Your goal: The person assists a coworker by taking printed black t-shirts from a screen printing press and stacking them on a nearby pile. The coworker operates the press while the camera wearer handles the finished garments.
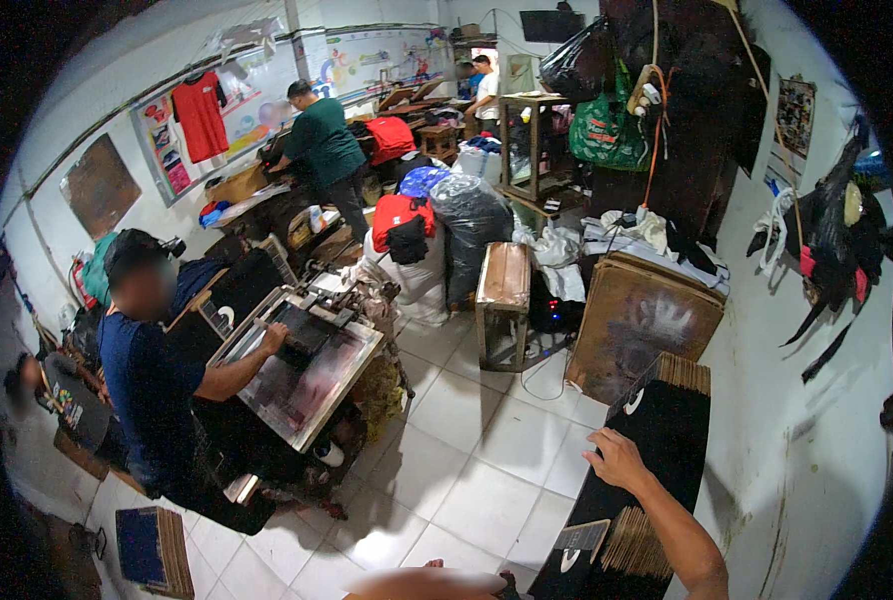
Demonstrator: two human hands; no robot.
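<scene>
The right hand, at the lower right of the frame, is loosely spread with bent fingers and no object visible in its grasp; the left hand is out of view. Its fingers overlap the left edge of a bundle of black-faced boards, but whether skin meets board cannot be told.

If the white curved print on that black face is wet, a dropped fingertip could smear it. The brown board edges fan unevenly, so a sideways push might make the bundle slide. The forearm crosses close to the nearer boards and could snag their upright edges.

In the picture, the black-faced boards lie above and to the right of the hand, with the print just above its fingers. The nearer boards sit below it, beside a small black panel that bears a similar white mark.

Farther out, a large brown panel leans above the hand, and white floor tiles spread to its left. At centre left, a co-worker in a dark blue shirt reaches over a screen-printing frame. Another board stack stands on the floor at the lower left.
</scene>
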